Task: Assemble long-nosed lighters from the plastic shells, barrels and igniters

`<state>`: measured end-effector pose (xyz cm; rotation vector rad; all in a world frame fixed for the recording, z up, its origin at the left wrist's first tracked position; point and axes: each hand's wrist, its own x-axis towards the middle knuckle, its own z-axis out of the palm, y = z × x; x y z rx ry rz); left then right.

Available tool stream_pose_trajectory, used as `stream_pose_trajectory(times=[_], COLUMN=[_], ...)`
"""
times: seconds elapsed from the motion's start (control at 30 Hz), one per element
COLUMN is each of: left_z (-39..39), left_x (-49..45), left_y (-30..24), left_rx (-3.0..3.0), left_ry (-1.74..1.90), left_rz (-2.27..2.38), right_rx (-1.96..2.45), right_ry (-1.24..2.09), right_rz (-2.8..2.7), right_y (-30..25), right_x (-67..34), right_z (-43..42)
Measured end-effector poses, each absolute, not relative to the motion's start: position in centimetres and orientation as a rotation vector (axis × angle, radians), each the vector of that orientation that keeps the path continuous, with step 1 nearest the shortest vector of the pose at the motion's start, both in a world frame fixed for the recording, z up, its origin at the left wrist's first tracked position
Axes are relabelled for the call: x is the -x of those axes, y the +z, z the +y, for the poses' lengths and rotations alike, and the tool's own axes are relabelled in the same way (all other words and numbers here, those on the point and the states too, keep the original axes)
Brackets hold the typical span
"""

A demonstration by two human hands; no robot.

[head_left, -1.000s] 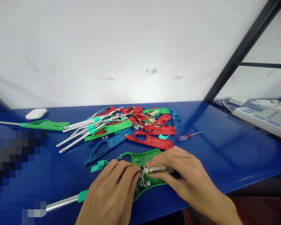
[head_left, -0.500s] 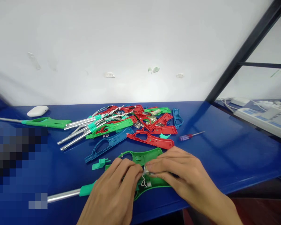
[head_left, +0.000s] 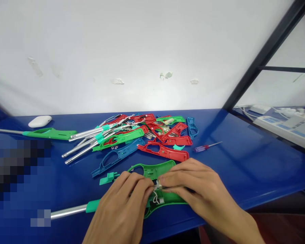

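My left hand (head_left: 123, 205) and my right hand (head_left: 204, 186) meet over an opened green lighter shell half (head_left: 173, 199). Between their fingertips is a small clear lighter part (head_left: 157, 185), mostly hidden; both hands pinch it. White wires (head_left: 155, 197) loop below it inside the shell. A silver lighter tube (head_left: 68, 212) with a teal collar (head_left: 93, 206) runs out left from under my left hand. Just beyond the fingers lies the other green shell half (head_left: 159, 168). A loose teal piece (head_left: 108, 178) rests left of it.
Behind lies a heap of red, green and blue shell halves with silver tubes (head_left: 87, 132). A purple-handled screwdriver (head_left: 202, 148) is to the right. A closed green lighter (head_left: 51, 133) and a white case (head_left: 40, 121) sit at left. A power strip (head_left: 287, 130) stands beyond the dark frame.
The hands stay almost in place, with only slight finger shifts around the small clear part. The view has moved very slightly.
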<state>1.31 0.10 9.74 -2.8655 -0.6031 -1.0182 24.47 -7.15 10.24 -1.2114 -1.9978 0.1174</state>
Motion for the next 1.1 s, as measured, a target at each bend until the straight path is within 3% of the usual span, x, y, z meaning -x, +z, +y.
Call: stream_pose_trajectory(times=[0.87, 1.1], left_z=[0.5, -0.8], left_x=[-0.4, 0.6], left_y=[9.3, 8.6], left_rx=[2.898, 2.717], left_ry=[-0.830, -1.044], left_rz=[-0.562, -0.613], right_rx=[1.278, 1.335], right_ry=[0.233, 0.232], right_rz=[-1.951, -1.924], right_y=[10.9, 11.1], right_x=[-24.0, -24.4], right_z=[-7.1, -7.8])
